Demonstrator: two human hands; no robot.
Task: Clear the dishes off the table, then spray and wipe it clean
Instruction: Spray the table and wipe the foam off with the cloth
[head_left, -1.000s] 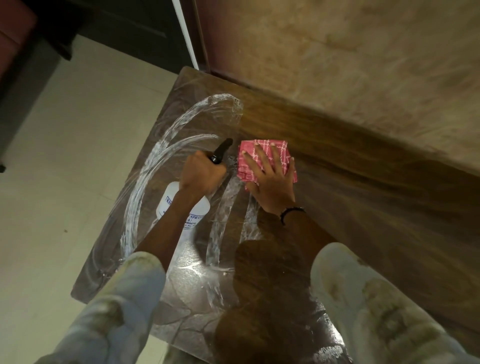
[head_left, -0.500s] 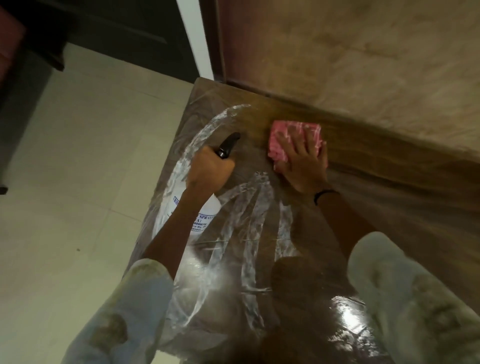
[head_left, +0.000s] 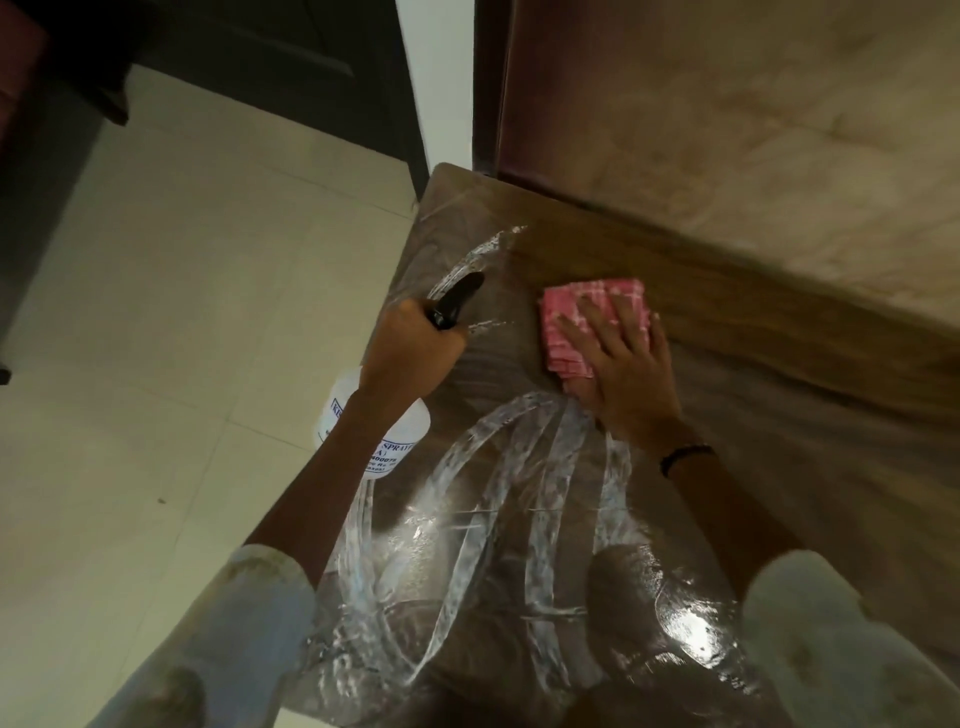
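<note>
We look down at a dark wooden table (head_left: 753, 415) streaked with wet, foamy arcs. Our right hand (head_left: 621, 374) lies flat, fingers spread, pressing a folded pink checked cloth (head_left: 576, 306) near the table's far edge. Our left hand (head_left: 410, 353) grips a white spray bottle (head_left: 337, 410) at the table's left edge, its black nozzle (head_left: 460, 296) pointing away.

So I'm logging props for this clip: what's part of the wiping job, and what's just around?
In use: pink cloth under right hand; spray bottle in left hand; wet table.
Around: floor tiles; wall; dark doorway.
</note>
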